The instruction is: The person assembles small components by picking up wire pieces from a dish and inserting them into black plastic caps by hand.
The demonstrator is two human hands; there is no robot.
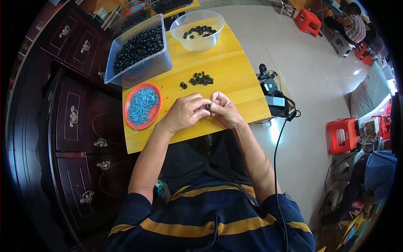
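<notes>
Between the fingertips of both hands, over the front of the yellow table, is a small round black part. My left hand pinches it from the left. Thumb and fingers of my right hand close on it from the other side, hiding much of it. Just beyond lies a loose pile of small black parts, a few set apart at its left. To the left of my left hand, an orange-red plate carries many tiny blue and silvery pieces.
A clear plastic bin full of black parts stands at the back left; a clear round tub holds fewer. Dark wooden drawers border the left side. Black devices with cables sit right of the table. Red stools and people are farther right.
</notes>
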